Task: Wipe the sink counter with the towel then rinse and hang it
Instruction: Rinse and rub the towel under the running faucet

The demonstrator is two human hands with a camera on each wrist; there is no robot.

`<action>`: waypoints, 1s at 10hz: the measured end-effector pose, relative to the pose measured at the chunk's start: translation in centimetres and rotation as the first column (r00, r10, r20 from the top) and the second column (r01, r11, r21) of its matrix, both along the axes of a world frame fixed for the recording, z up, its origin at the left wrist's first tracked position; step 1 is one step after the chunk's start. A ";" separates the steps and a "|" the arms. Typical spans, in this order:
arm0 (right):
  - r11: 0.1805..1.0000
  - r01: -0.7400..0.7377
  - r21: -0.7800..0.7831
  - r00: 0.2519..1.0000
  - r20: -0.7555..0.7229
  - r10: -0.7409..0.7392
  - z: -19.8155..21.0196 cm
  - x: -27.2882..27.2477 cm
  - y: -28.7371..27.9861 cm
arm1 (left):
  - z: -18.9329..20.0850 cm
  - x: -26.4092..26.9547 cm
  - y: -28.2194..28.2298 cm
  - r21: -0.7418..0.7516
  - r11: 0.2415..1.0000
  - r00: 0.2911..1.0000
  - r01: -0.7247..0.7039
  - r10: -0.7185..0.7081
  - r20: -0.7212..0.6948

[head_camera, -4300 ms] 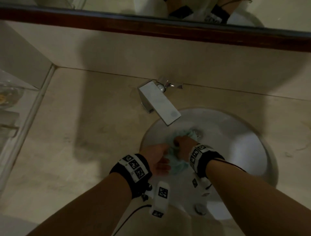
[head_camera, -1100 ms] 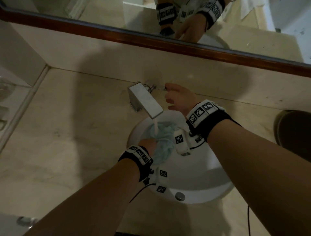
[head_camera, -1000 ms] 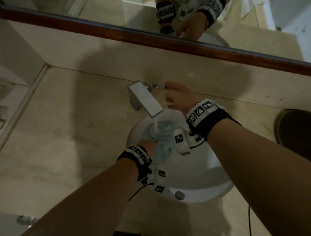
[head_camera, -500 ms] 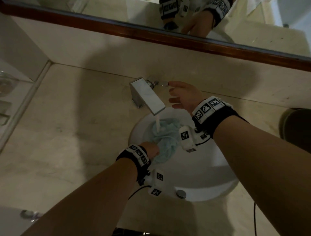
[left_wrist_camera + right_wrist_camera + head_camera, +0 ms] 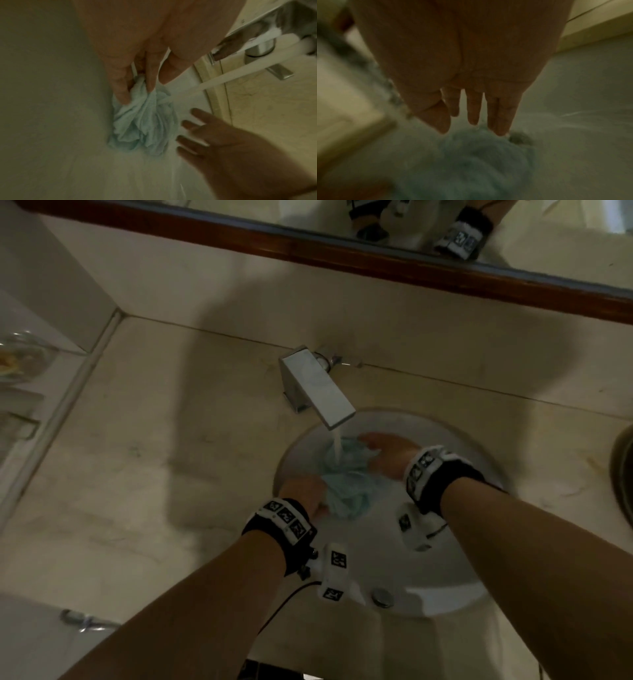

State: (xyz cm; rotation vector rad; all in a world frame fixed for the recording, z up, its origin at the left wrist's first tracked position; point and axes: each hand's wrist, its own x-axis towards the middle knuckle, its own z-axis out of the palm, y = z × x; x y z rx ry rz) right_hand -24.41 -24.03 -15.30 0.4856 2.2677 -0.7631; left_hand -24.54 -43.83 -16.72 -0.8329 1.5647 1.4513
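Left hand (image 5: 130,56) pinches the bunched towel (image 5: 144,121) under the tap stream (image 5: 337,446), right hand (image 5: 228,143) spread, empty beside it; risk: cloth blocking drain (image 5: 519,139), basin (image 5: 445,570) overfilling.

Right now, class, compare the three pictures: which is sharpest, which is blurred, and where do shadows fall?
Left wrist view: sharpest, towel folds crisp under the left hand, though the right hand smears. Right wrist view: dim, towel and sink soft. Head view: dark shadows cross the counter left of the tap; edges bend.
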 end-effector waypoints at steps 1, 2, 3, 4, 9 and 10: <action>0.916 -0.384 0.114 0.923 0.044 0.381 -3.5 2.4 -2.8 | 0.2 0.1 -0.3 0.068 0.989 0.991 -0.133 0.134 0.003; 0.851 -0.441 0.285 0.887 -0.002 0.461 -5.5 3.9 -4.6 | 1.8 0.2 0.1 0.125 0.989 0.996 -0.080 0.083 -0.015; 0.932 -0.320 0.167 0.942 -0.044 0.332 -4.7 3.8 -4.3 | 2.0 -0.1 0.0 0.077 0.997 0.999 -0.027 0.028 -0.021; 0.981 0.046 -0.187 0.999 0.024 -0.042 -1.8 3.1 -1.9 | 2.2 -0.7 0.1 0.100 0.995 0.998 -0.022 0.027 -0.053; 0.957 -0.258 0.134 0.964 -0.029 0.264 -5.6 4.0 -3.2 | 1.0 -0.8 0.4 -0.069 0.969 0.971 0.238 -0.238 0.009; 0.962 -0.208 0.177 0.977 -0.006 0.213 -5.1 3.6 -3.0 | 0.2 0.2 0.7 -0.059 0.946 0.944 0.319 -0.312 0.103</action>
